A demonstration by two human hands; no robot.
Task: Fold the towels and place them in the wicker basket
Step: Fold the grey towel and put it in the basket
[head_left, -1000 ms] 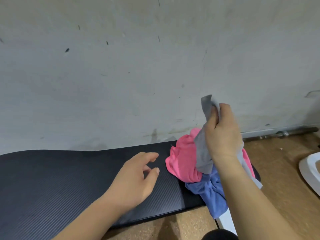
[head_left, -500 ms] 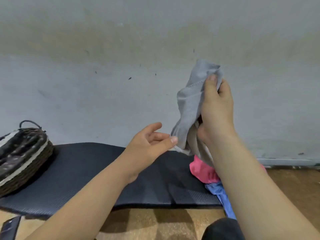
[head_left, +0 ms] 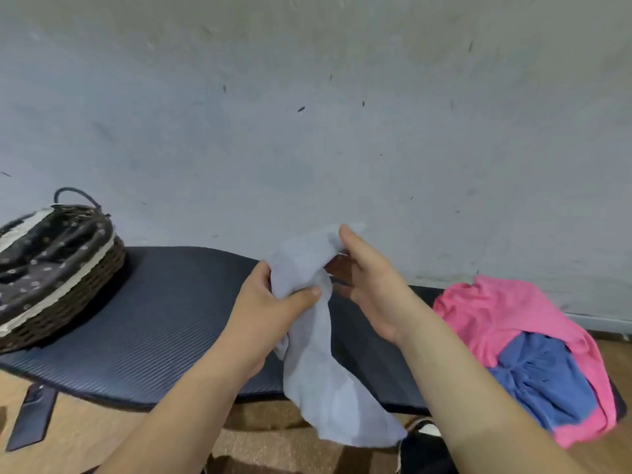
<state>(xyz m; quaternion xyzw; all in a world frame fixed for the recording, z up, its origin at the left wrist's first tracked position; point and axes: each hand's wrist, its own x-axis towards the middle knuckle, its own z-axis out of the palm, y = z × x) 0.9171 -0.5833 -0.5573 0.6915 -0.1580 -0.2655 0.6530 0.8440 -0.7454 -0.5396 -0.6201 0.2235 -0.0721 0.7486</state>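
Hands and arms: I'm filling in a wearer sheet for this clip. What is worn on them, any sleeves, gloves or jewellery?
Nothing worn shows. The left hand and right hand are ungloved, with no rings visible. The left forearm and right forearm are bare down to the bottom edge of the frame: no sleeves, watch or bracelet.

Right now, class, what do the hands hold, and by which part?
Both hold the grey towel: the left hand grips a bunched fold near its top, the right hand pinches its upper corner.
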